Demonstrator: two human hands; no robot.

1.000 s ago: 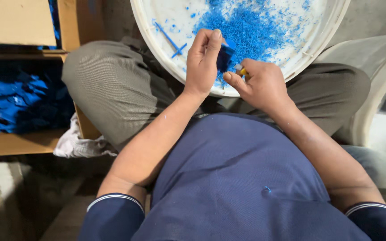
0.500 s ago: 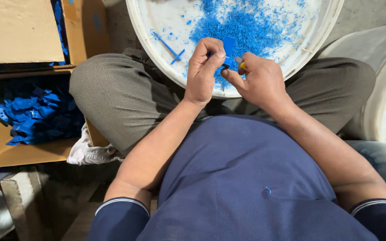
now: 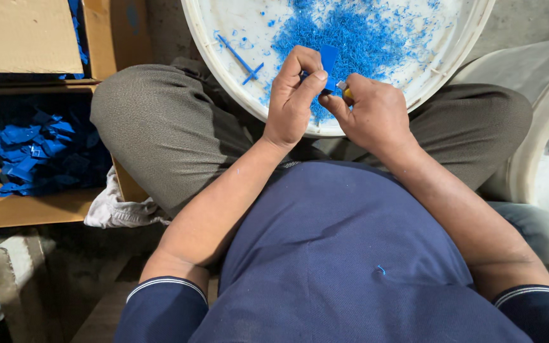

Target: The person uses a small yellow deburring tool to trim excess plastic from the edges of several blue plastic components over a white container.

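Left hand (image 3: pixel 293 95): fingers pinched on a blue plastic piece (image 3: pixel 328 60), over the white basin's (image 3: pixel 223 63) near rim.
Right hand (image 3: pixel 373 111): closed around a small yellow-handled tool (image 3: pixel 345 92) (blade hidden), touching the piece.
Change: both hands sit closer together than a moment ago.
Box of blue parts (image 3: pixel 27 152): well left of the basin.

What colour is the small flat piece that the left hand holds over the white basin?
Blue. The flat piece in the left hand shows best in the head view.

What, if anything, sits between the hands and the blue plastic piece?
Nothing visible. The left hand pinches the blue plastic piece directly, and the right hand meets it with a small yellow-handled tool, both over the white basin of blue shavings.
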